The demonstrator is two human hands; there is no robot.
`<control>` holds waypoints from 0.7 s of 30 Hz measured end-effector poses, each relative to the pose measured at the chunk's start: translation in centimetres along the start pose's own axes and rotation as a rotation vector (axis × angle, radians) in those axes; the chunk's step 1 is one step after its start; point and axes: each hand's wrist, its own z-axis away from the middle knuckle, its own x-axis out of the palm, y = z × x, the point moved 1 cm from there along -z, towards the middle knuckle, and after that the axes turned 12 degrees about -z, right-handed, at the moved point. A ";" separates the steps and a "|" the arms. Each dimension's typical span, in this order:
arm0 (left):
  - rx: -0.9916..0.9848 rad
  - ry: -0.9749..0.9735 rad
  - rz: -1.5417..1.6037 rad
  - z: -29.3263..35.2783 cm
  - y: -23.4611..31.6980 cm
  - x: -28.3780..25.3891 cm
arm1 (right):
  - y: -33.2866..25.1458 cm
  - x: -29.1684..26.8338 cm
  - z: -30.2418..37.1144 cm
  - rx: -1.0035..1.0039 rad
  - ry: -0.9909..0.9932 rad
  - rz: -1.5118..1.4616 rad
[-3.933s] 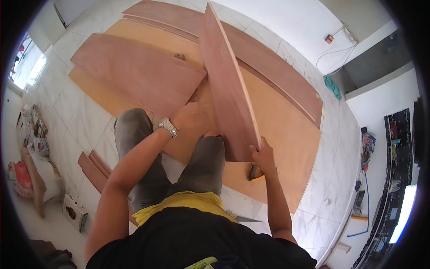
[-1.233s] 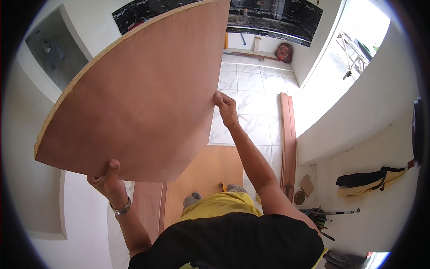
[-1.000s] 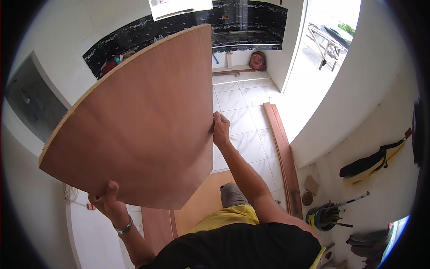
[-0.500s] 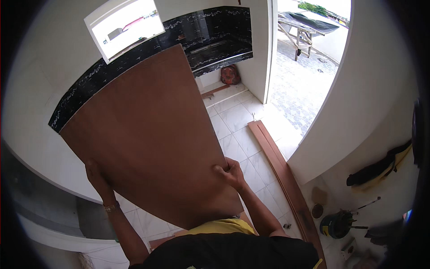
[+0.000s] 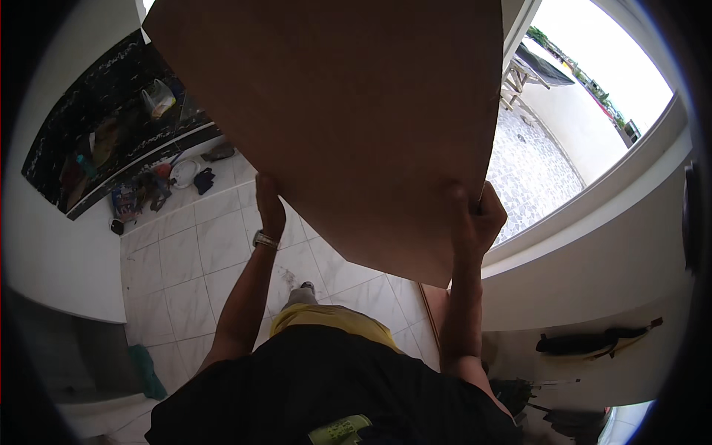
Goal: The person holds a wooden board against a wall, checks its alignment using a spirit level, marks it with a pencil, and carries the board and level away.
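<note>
While the brown panel (image 5: 334,133) hangs above the tiled floor (image 5: 215,248), long axis running forward from the body, the right hand (image 5: 478,215) grips its right edge, thumb on the near face. The left hand (image 5: 271,208) meets its left edge; finger closure is unclear. Beyond the floor's far-left edge is a black backsplash (image 5: 81,93); rightward, a paved terrace (image 5: 530,159), partly blocked by the panel.

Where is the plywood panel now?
In the head view, the plywood panel fills the upper middle, held at its edges by the left hand and right hand, left of the open doorway.
</note>
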 end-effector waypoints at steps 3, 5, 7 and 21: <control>-0.179 -0.899 -0.420 12.4 -15.4 11.2 | -0.4 5.5 -6.2 -0.030 0.142 -0.093; -0.210 -1.433 -0.441 18.6 -17.1 15.9 | 0.6 5.0 -9.9 -0.043 0.274 0.018; -0.942 -1.667 0.017 15.5 -16.2 19.3 | -0.1 6.2 -13.3 -0.099 0.402 0.040; -1.507 -0.971 0.829 -16.0 -17.7 43.3 | 15.9 8.0 -29.4 -0.126 0.873 0.034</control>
